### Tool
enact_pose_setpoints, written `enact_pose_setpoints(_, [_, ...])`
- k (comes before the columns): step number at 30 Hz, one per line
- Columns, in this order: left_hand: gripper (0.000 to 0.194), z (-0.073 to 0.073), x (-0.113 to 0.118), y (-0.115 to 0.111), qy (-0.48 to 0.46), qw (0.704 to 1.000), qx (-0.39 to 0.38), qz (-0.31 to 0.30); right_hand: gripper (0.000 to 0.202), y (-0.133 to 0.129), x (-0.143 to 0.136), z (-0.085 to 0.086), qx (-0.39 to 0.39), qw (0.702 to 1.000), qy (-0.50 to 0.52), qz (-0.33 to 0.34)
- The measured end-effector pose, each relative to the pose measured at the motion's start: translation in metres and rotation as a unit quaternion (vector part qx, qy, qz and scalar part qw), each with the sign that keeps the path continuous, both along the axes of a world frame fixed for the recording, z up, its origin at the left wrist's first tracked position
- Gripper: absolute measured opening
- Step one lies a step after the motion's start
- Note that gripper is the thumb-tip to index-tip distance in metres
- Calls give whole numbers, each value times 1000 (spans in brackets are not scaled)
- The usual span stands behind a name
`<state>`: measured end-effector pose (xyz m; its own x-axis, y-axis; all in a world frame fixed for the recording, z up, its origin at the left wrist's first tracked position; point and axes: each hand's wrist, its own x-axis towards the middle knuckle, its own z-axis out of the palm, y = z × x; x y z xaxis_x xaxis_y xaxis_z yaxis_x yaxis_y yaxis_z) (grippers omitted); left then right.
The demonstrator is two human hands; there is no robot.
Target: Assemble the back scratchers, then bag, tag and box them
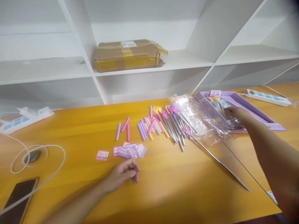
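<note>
My left hand [128, 170] rests over the table just below a pile of small printed cards [130, 150], its fingers loosely curled with nothing visible in them. My right hand [235, 115] reaches into a purple box [254, 109] at the right; its fingertips are at plastic-wrapped items, and what they hold is too small to make out. Clear plastic bags [198, 115] lie beside the box. Metal rods with small hand-shaped ends [176, 124] lie heaped left of the bags. One long extended rod [219, 161] points toward the front right. Coloured tubes [149, 126] lie nearer the middle.
A taped cardboard box [127, 56] sits on the white shelf behind. Power strips stand at the left [26, 118] and right [267, 97]. A phone [20, 199] and a looped white cable [64, 155] lie at the left.
</note>
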<state>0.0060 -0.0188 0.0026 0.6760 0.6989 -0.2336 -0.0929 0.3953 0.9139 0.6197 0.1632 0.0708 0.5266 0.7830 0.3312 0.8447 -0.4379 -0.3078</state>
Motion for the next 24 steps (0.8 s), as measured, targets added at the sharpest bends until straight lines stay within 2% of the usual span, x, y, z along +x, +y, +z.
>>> enact_pose_setpoints(2, [28,0,0,0,3,1000,0,0,24,1,-1,1,-8,998,23,-63])
enact_pose_setpoints(5, [28,1,1,0,6,1000,1,-1,15,-2,-9,6,45,987,11,-151])
enact_pose_setpoints(7, [28,2,1,0,4,1000,0,-1,15,-8,-22,12,83,984,-3,-159])
enact_pose_setpoints(9, [28,2,1,1,4,1000,-3,-2,8,-18,-43,19,131,984,-5,-116])
enact_pose_setpoints(11, [27,2,1,1,3,1000,-5,-4,12,-31,-70,24,200,979,16,-47])
enact_pose_setpoints(13, [26,2,0,1,1,1000,-5,-7,16,-42,-100,24,228,972,54,23])
enact_pose_setpoints(15, [27,3,0,1,1,1000,-1,-7,19,-47,-128,15,209,972,75,76])
enact_pose_setpoints(18, [28,6,1,0,9,1000,6,-5,23,-46,-159,-10,151,978,80,116])
enact_pose_setpoints(21, [31,8,1,-1,17,1000,8,-6,24,-41,-175,-35,92,984,71,136])
enact_pose_setpoints(24, [32,8,0,-1,18,1000,8,-8,24,-41,-179,-48,60,987,57,136])
